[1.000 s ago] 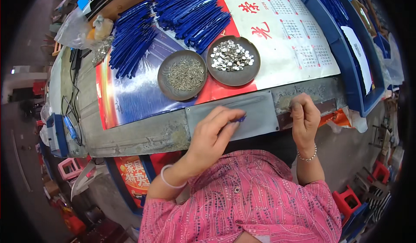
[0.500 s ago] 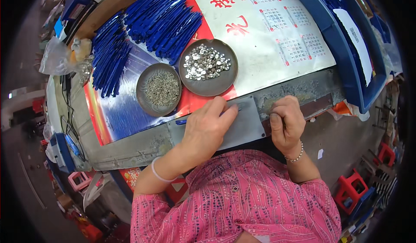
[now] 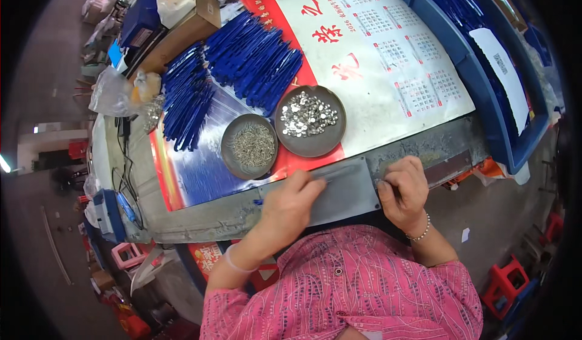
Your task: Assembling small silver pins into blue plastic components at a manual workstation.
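Observation:
My left hand (image 3: 288, 203) is closed over the left part of a smooth grey plate (image 3: 350, 195) at the table's front edge. From its outer side pokes the end of a slim blue piece (image 3: 259, 201); the fingers hide the rest. A faint thin streak lies past the fingertips, too blurred to name. At the plate's right edge, my right hand (image 3: 405, 193) is curled, thumb against fingers, and whatever it may hold is hidden. Beyond the plate stand a round dish (image 3: 230, 163) of small metal pins and a larger dish (image 3: 310, 148) of shiny little discs.
Two piles of slim blue pieces, a large pile (image 3: 251, 61) and a smaller pile (image 3: 187, 100), lie at the far left. A calendar poster (image 3: 379, 112) covers much of the table. A blue bin (image 3: 464, 58) borders the right side; a cardboard box (image 3: 206, 9) stands back left.
The whole view has shifted, so the table things sit further right and lower. Less of the blue piece shows around my left hand now. My right hand stays curled by the plate.

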`<state>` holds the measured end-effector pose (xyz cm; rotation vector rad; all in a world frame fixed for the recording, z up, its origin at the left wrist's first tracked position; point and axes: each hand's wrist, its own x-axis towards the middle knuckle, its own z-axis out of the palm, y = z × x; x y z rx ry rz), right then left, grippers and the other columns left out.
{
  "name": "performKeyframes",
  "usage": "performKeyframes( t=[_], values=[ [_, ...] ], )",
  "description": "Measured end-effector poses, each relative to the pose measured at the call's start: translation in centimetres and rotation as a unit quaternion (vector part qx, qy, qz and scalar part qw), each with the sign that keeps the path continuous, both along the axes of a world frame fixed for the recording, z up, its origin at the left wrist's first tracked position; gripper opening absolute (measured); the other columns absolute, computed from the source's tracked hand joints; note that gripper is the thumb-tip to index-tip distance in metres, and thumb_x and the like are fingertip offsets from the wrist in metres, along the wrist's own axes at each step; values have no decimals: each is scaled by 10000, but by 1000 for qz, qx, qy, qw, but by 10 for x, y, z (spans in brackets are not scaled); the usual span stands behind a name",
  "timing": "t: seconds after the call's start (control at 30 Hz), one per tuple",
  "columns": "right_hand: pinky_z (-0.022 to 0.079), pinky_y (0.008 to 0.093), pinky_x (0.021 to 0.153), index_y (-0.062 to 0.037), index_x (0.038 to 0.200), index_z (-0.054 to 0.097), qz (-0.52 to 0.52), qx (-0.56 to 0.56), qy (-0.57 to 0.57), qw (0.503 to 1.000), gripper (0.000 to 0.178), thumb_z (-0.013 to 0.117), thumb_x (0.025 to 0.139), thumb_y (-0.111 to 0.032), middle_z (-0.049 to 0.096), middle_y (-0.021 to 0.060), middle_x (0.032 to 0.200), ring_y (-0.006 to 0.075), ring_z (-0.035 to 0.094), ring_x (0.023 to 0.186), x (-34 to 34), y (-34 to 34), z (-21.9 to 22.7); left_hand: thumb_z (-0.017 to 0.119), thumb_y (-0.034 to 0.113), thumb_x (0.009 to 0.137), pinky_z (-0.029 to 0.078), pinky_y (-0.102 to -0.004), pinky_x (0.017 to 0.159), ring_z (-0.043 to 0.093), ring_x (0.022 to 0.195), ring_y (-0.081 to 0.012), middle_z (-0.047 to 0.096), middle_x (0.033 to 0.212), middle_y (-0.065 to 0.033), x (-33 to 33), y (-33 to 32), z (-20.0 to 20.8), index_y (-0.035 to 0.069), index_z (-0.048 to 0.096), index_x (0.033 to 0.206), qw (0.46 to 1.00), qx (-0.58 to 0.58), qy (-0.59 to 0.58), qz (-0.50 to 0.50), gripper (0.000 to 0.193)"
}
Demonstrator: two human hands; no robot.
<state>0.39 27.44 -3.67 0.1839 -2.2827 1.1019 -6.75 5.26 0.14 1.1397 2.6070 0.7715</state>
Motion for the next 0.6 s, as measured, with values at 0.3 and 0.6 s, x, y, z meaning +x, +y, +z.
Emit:
performKeyframes(
  t=[0.3,0.6],
  values=[
    [406,390,674,-39,791,510,-10,2,-9,1000,168,654,712,-4,555,111,752,292,524,666,4,-7,4,528,59,738,458,-401,568,569,741,-302,473,841,-133,-4,3,2,48,521,904,997,-25,59,-44,166],
    [444,324,590,-2,882,544,128,-126,-98,979,145,639,777,-33,554,132,772,252,549,653,5,-62,39,550,-44,848,463,-288,692,574,795,-215,559,977,-123,39,-33,14,-7,567,1130,943,313,-73,92,285]
  ],
)
